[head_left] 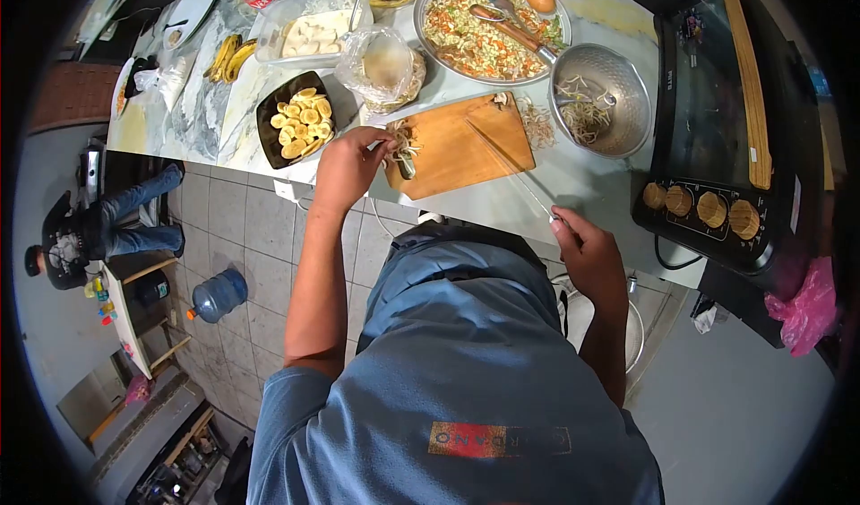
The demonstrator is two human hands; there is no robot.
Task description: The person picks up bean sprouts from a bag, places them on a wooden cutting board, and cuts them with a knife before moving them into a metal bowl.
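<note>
My left hand [351,166] is closed at the left end of a wooden cutting board [466,146], its fingertips pinching bean sprouts [403,143]. Some of these sprouts lie on the board beside a small dark-and-pale piece. My right hand [588,252] is closed round the handle of a knife [512,172]. The thin blade points away from me over the board, seen nearly edge-on. More sprouts are scattered at the board's right edge. Behind them stands a dented metal bowl [627,84] with sprouts inside.
A large tray [430,61] holds chopped vegetables, an egg [540,0] and utensils. Sliced bananas [305,121] fill a black dish; a plastic bag [381,66] and a tub [305,34] stand behind. A toaster oven [708,102] bounds the right. Another person [98,223] is at far left.
</note>
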